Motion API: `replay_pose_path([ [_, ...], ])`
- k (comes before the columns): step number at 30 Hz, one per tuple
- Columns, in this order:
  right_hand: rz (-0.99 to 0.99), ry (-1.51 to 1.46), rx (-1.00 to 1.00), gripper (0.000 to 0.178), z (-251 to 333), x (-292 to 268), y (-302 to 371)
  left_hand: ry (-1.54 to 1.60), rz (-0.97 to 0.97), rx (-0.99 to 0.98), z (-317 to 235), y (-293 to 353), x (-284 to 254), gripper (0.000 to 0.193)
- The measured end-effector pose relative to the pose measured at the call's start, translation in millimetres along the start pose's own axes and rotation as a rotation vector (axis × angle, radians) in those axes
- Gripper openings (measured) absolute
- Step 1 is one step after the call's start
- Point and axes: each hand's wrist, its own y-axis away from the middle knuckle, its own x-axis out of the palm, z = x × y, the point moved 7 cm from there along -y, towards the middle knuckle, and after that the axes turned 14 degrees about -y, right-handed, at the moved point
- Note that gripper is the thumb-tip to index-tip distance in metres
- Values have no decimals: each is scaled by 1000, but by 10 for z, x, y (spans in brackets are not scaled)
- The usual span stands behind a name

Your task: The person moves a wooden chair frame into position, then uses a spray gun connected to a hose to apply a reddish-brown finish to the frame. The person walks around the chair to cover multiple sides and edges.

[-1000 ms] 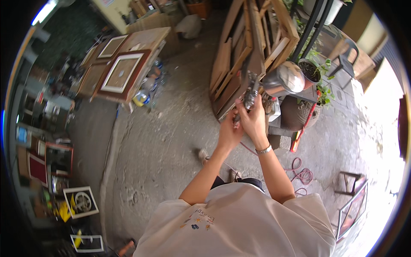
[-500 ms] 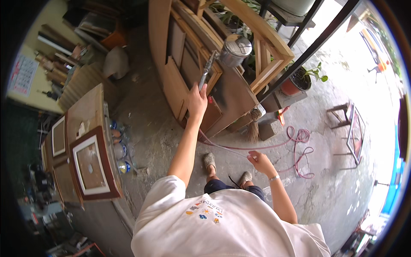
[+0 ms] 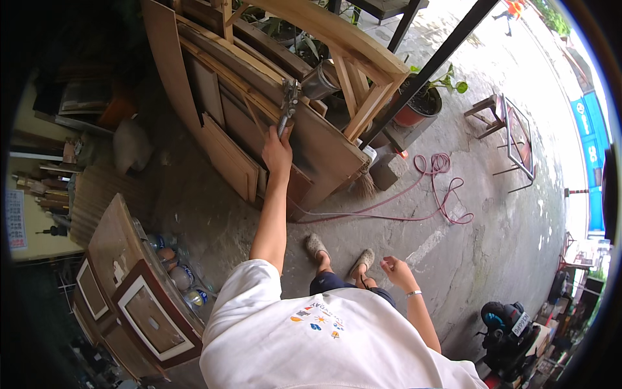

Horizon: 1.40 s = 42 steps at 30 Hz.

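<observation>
My left hand (image 3: 278, 154) reaches forward with its fingers wrapped round the handle of a spray gun (image 3: 290, 102). A silver metal cup (image 3: 320, 82) sits at the gun's far side, tilted. The gun is held over leaning wooden boards (image 3: 259, 136). From below the left hand a thin dark-pink hose (image 3: 369, 213) runs right along the floor into loose coils. My right hand (image 3: 398, 272) hangs low in front of my body, fingers curled in, and nothing shows in them. The hose lies apart from it.
A wooden frame (image 3: 350, 39) stands over the boards. Right of it are a potted plant (image 3: 418, 107), a concrete block (image 3: 389, 170) and a stool (image 3: 486, 113). A cabinet (image 3: 152, 311) and bottles (image 3: 184, 277) stand at left. A motorcycle (image 3: 512, 337) is at lower right.
My view has turned right, bringing the motorcycle in. The spray gun has turned and its cup now tilts. My right hand is away from the hose, which it was touching or holding before.
</observation>
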Motion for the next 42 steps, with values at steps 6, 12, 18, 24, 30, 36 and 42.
replay_pose_path([
  [6,33,44,6,43,62,239,-27,183,109,-60,-9,26,-59,33],
  [12,44,74,-36,43,105,282,-159,80,32,28,119,-32,2,47],
  [18,-59,48,-47,43,148,-178,-73,69,-142,87,235,222,-107,60],
  [24,-604,-319,-125,38,-57,-1608,639,-3,-117,84,248,1891,-124,39],
  [30,-990,-421,-216,36,-697,-2790,1730,187,613,-22,194,4487,355,29],
  [36,-992,-540,-203,35,-1912,-3276,2272,-82,1159,224,-350,5015,1360,35],
  [42,-892,-572,-191,37,-3011,-3709,2590,91,1354,-369,-1262,5523,2158,32],
])
